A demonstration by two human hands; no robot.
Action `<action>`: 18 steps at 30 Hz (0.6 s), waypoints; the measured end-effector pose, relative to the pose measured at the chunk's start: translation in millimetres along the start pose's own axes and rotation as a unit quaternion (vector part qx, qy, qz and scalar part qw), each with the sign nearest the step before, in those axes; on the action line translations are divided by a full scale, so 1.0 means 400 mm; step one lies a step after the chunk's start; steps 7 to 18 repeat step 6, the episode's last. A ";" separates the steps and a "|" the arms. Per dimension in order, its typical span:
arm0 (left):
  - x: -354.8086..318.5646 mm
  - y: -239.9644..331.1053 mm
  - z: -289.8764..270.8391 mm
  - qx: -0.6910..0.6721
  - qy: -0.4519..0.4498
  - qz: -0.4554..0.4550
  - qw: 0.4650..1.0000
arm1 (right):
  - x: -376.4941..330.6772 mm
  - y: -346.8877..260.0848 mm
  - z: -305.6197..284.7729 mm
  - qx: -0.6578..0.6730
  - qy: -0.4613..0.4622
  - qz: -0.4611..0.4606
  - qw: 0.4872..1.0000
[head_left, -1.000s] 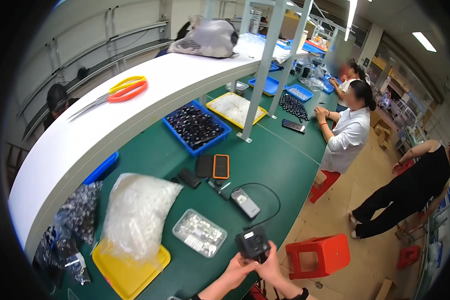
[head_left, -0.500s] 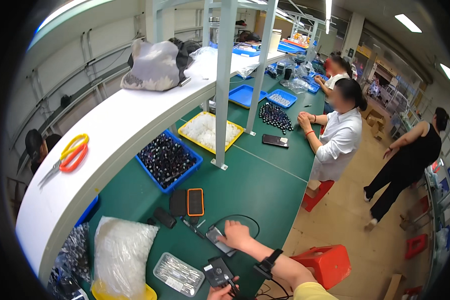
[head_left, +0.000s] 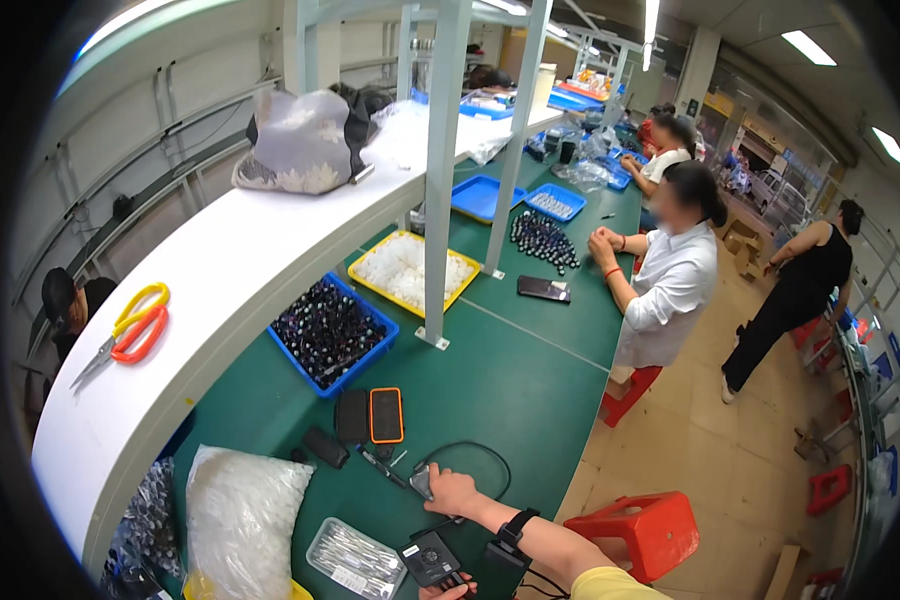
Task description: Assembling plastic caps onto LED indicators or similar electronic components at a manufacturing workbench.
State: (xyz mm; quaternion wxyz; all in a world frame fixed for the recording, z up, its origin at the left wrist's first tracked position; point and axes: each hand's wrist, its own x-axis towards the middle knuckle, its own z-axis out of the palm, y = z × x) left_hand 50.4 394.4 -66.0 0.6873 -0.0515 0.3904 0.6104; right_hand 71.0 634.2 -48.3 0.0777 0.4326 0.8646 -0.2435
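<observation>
My right hand is closed on a small flat grey device, most of it hidden under the fingers. A black cable loops on the green table beside it. A dark band circles my right wrist. At the lower edge, my left hand grips a black square box with wires by it; only some fingers show. Left of the box lies a clear plastic case of slim metal parts. Beyond my right hand are a dark pen-like tool and an orange-rimmed black case.
A stuffed white plastic bag stands at the left. A blue tray of dark beads and a yellow tray sit by the shelf post. Scissors lie on the white shelf. A red stool stands right; a co-worker sits farther along.
My right hand has closed farther over the grey device, which lay flatter and more exposed before. The view has shifted slightly. A person in black has moved toward the right-hand bench.
</observation>
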 end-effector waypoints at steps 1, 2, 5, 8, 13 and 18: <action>-0.010 0.001 0.000 -0.016 -0.004 0.001 1.000 | -0.004 0.001 0.012 -0.001 -0.008 0.003 1.000; -0.014 0.014 0.007 -0.031 -0.013 0.009 0.999 | 0.000 -0.008 0.015 -0.005 -0.007 0.000 1.000; -0.019 0.027 0.001 -0.084 -0.020 0.004 0.996 | 0.003 -0.022 -0.008 0.035 -0.027 -0.018 0.999; -0.013 0.031 -0.008 -0.099 -0.028 -0.003 0.995 | 0.005 -0.014 -0.011 0.045 -0.024 -0.001 0.999; -0.013 0.031 -0.008 -0.099 -0.028 -0.003 0.995 | 0.005 -0.014 -0.011 0.045 -0.024 -0.001 0.999; -0.013 0.031 -0.008 -0.099 -0.028 -0.003 0.995 | 0.005 -0.014 -0.011 0.045 -0.024 -0.001 0.999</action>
